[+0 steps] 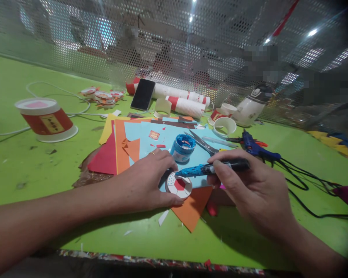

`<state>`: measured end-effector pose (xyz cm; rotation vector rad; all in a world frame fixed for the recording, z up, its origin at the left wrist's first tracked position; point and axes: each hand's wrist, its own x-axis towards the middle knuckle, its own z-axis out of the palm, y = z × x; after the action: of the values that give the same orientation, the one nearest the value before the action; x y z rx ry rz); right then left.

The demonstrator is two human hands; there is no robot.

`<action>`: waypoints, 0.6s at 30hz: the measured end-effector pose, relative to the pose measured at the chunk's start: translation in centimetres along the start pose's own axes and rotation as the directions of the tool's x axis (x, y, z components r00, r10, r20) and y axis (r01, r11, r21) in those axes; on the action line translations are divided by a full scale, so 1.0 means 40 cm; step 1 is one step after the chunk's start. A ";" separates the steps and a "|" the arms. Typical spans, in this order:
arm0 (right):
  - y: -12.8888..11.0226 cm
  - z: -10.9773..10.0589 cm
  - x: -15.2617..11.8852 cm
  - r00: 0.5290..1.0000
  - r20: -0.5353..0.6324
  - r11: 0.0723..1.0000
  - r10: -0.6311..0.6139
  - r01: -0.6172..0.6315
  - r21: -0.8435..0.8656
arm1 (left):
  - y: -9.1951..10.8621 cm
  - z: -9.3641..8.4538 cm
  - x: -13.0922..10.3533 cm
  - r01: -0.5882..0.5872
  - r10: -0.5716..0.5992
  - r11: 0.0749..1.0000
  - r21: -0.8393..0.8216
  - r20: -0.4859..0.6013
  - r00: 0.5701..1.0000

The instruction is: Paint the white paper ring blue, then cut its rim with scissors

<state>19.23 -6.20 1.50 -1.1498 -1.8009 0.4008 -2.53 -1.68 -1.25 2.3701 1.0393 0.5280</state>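
Between its thumb and fingers, my left hand (150, 177) grips a small round white disc (179, 186) with a red centre, dividing lines and blue dots on one section. My right hand (249, 185) is closed around a black marker (234, 165) whose front end is coated in blue paint. The marker's tip points left, at the disc's upper edge; whether it touches cannot be made out. Just behind the disc stands an open jar of blue paint (182, 150), its rim smeared. Light blue paper (145, 135) and orange paper (191, 212) lie beneath.
Scissors (204, 142) and a blue glue gun (256, 146) with black cables lie to the right. A phone (143, 94) leans on white paper-cup tubes (174, 92) at the back. A red and white paper cup (46, 120) sits left. A perforated metal screen (168, 46) stands behind the table.
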 end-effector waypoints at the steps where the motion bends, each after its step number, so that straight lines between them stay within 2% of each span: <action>1: 0.001 -0.001 0.001 1.000 0.006 1.000 -0.004 0.004 0.004 | 0.000 0.000 0.000 0.001 -0.001 1.000 0.000 0.000 1.000; 18: -0.009 0.003 0.008 1.000 0.006 0.999 -0.001 0.001 -0.036 | 0.000 0.000 0.000 -0.009 0.009 1.000 0.001 -0.003 1.000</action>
<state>18.91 -6.10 1.85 -1.1738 -1.8203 0.3728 -2.53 -1.69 -1.24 2.3768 1.0315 0.5348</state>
